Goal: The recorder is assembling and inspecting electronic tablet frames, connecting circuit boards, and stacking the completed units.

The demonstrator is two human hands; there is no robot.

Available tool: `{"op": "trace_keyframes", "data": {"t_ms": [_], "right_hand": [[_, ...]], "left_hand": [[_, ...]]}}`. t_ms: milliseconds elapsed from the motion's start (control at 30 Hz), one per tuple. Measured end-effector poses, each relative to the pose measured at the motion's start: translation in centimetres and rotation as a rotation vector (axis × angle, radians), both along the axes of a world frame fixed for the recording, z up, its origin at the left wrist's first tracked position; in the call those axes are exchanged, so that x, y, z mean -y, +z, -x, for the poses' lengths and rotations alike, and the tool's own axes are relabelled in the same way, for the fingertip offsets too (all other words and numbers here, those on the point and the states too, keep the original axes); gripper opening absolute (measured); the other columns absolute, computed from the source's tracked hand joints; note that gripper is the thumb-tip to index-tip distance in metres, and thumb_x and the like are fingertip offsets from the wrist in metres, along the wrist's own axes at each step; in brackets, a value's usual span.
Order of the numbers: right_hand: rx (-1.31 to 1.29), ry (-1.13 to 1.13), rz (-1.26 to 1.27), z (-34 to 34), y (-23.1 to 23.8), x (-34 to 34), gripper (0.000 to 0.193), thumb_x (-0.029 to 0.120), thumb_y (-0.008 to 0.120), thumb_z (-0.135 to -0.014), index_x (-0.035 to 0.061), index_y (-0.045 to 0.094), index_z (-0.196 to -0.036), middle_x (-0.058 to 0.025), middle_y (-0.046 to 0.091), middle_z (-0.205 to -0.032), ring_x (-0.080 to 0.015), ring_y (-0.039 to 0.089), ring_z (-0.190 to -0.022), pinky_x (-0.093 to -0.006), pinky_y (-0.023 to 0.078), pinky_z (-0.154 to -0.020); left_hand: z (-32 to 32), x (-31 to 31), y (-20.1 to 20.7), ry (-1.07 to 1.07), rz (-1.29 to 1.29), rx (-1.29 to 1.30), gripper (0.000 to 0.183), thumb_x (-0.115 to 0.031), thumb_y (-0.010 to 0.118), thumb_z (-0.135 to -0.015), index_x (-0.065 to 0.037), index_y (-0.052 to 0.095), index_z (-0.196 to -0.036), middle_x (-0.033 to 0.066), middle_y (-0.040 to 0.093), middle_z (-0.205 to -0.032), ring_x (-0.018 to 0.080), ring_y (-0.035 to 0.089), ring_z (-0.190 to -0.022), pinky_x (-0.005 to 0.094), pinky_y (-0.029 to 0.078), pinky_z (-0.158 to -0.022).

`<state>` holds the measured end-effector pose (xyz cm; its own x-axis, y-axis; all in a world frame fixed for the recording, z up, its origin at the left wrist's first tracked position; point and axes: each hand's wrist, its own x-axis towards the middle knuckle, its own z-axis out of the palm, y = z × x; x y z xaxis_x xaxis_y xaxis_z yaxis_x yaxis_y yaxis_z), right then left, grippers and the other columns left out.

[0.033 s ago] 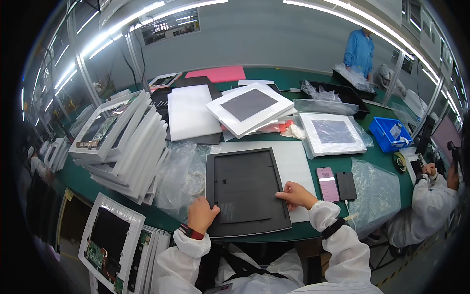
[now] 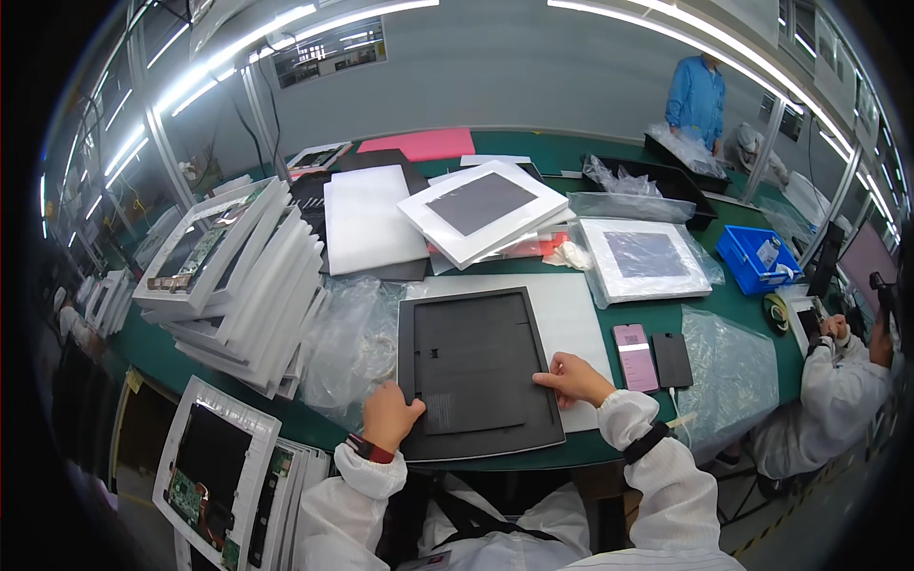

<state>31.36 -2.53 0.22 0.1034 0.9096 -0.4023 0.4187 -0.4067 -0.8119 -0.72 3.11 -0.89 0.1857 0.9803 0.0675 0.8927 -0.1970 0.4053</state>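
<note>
A dark grey plastic back cover [image 2: 473,371], roughly rectangular with a raised panel on it, lies in front of me at the table's near edge. My left hand [image 2: 389,419] grips its lower left edge, thumb on top and fingers curled out of sight. At the right edge my right hand [image 2: 574,381] pinches the cover with thumb and forefinger. Beneath the cover, a white foam sheet [image 2: 578,328] sticks out at the right and top. Crumpled clear plastic bags [image 2: 347,333] lie just left of the cover.
A tall stack of white frames [image 2: 233,285] leans at left; more frames with circuit boards [image 2: 209,476] stand below it. White-framed screens [image 2: 486,209] lie beyond the cover. Two phones [image 2: 636,357] and a blue bin [image 2: 759,259] are at right. Other people work nearby.
</note>
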Motion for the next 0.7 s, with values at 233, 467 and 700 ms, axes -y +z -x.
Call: {"op": "trace_keyframes", "data": {"t_ms": [233, 467, 700], "right_hand": [[0.421, 0.148, -0.073, 1.1, 0.7, -0.4, 0.049, 0.049, 0.058, -0.085, -0.0001, 0.053, -0.084, -0.0131, 0.061, -0.063, -0.0232, 0.062, -0.046, -0.0301, 0.050, -0.050], [0.254, 0.145, -0.024, 0.4, 0.3, -0.4, 0.048, 0.048, 0.058, -0.086, 0.0005, 0.052, -0.084, -0.0132, 0.062, -0.064, -0.0224, 0.063, -0.048, -0.0296, 0.050, -0.050], [0.243, 0.154, -0.067, 0.2, 0.5, -0.3, 0.047, 0.047, 0.057, -0.087, 0.0004, 0.051, -0.085, -0.0133, 0.061, -0.064, -0.0228, 0.063, -0.049, -0.0319, 0.050, -0.053]], "left_hand": [[0.1, -0.9, 0.8, -0.072, -0.001, -0.124, 0.038, -0.032, 0.070, -0.064, 0.004, 0.063, -0.073, 0.0235, 0.063, -0.074, 0.0399, 0.063, -0.073, 0.0459, 0.050, -0.065], [-0.7, -0.6, 2.3, 0.023, 0.089, -0.252, 0.041, -0.034, 0.070, -0.063, 0.004, 0.064, -0.076, 0.0234, 0.064, -0.076, 0.0399, 0.063, -0.074, 0.0444, 0.050, -0.066], [1.5, -1.5, 2.9, 0.043, 0.237, 0.073, 0.047, -0.029, 0.072, -0.068, 0.007, 0.061, -0.096, 0.0175, 0.066, -0.076, 0.0273, 0.065, -0.067, 0.0359, 0.051, -0.060]]}}
